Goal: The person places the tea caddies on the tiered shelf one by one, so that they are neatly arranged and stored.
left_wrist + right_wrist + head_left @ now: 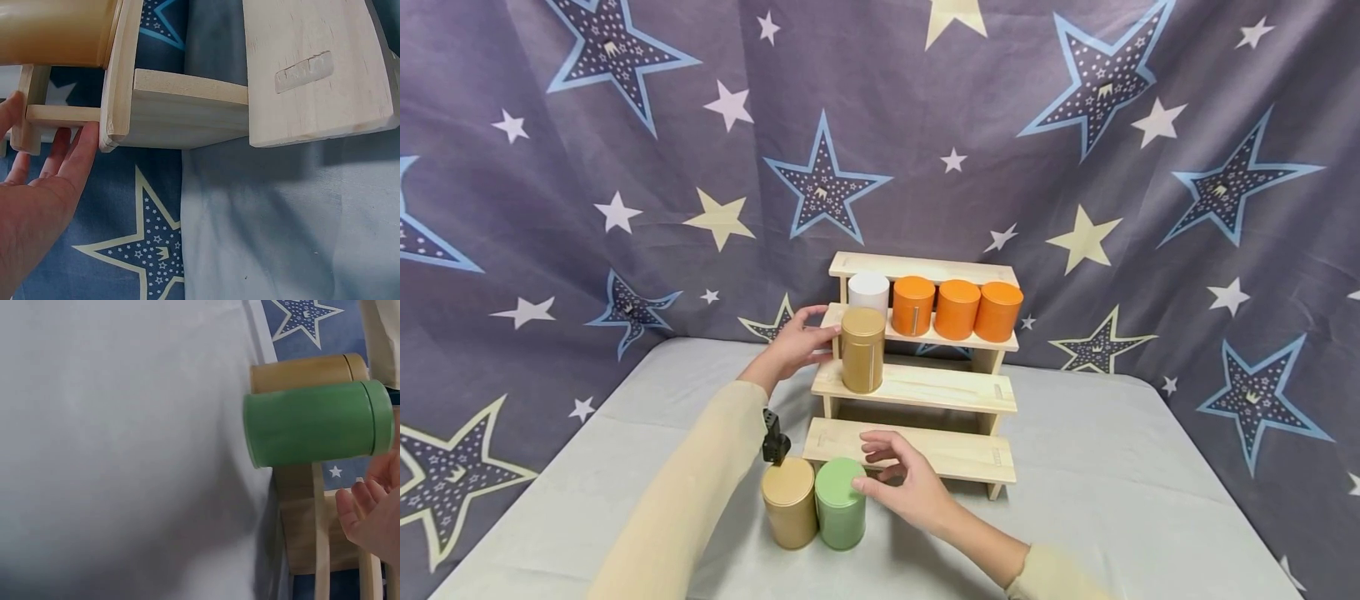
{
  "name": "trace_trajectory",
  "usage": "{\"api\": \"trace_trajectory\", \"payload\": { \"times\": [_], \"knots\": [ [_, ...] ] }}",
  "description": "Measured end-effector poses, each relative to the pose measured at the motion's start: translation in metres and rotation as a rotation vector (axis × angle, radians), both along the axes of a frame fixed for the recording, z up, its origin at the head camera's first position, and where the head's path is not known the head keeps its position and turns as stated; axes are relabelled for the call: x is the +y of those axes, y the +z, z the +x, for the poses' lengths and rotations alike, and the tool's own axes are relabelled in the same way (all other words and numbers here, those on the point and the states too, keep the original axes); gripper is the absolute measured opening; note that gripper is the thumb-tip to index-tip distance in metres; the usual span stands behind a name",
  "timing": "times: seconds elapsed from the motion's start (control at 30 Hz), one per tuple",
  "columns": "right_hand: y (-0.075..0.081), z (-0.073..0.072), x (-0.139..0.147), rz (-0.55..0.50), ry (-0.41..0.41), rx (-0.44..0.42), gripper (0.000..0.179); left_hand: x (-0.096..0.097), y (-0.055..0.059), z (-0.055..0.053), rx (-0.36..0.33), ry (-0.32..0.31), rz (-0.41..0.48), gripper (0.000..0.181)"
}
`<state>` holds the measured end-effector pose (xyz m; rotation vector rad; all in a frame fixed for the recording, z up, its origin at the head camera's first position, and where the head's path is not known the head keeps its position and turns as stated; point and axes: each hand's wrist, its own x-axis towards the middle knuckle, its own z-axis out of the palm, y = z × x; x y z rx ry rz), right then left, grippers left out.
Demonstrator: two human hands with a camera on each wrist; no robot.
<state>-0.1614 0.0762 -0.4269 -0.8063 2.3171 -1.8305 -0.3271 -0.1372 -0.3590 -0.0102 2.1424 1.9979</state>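
Note:
My left hand (pixel 797 343) rests at the left side of a stepped wooden shelf (pixel 936 386), fingertips right at its side frame. In the left wrist view the fingers (pixel 76 153) reach up to the wood with the thumb apart. Beside this hand, a gold can (pixel 862 354) stands upright on a middle step. My right hand (pixel 910 483) hovers before the lowest step, fingers loosely bent, thumb overlapping the lid edge of a green can (pixel 842 512). Close left of the green can, another gold can (pixel 792 512) stands on the table.
On a higher step stand a white can (pixel 868 290) and three orange cans (pixel 913 308) in a row. A grey cloth covers the table (pixel 1112 483). Behind it hangs a star-patterned curtain (pixel 895 100). A black wrist mount (pixel 775 437) sits on the left sleeve.

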Motion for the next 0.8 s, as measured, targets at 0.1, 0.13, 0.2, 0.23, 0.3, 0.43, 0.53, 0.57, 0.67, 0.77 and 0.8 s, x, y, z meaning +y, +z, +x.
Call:
{"api": "trace_trajectory", "payload": {
  "times": [0.1,0.13,0.2,0.23,0.3,0.43,0.53,0.57,0.67,0.77,0.8],
  "knots": [
    [-0.004,0.003,-0.001,0.009,0.019,0.0,0.054,0.0,0.0,0.0,0.005,-0.004,0.004,0.065],
    [-0.005,0.004,-0.002,0.014,0.026,0.003,0.054,0.0,0.0,0.0,0.006,-0.003,0.005,0.065],
    [-0.009,0.006,-0.002,0.025,0.037,0.013,0.055,0.0,0.0,0.0,0.011,-0.007,0.004,0.065],
    [-0.01,0.007,-0.003,0.033,0.041,0.018,0.056,0.0,0.0,0.0,0.01,-0.006,0.003,0.065],
    [-0.014,0.008,-0.003,0.044,0.05,0.025,0.057,0.001,-0.001,0.0,0.005,-0.004,0.007,0.065],
    [-0.019,0.011,-0.003,0.04,0.075,0.022,0.06,0.001,-0.002,0.0,-0.002,-0.002,0.009,0.065],
    [-0.023,0.012,-0.003,0.032,0.089,0.004,0.063,0.0,-0.002,0.001,0.003,0.0,0.009,0.065],
    [-0.024,0.012,-0.003,0.032,0.088,-0.003,0.064,0.0,-0.002,0.001,0.003,0.003,0.01,0.064],
    [-0.028,0.013,-0.004,0.035,0.078,-0.015,0.068,0.0,-0.002,0.0,0.007,0.001,0.007,0.064],
    [-0.032,0.013,-0.007,0.04,0.066,-0.007,0.071,0.0,-0.002,0.0,0.006,0.001,0.008,0.064],
    [-0.033,0.012,-0.007,0.043,0.063,-0.003,0.073,0.0,-0.002,0.0,0.008,-0.001,0.008,0.064]
  ]
}}
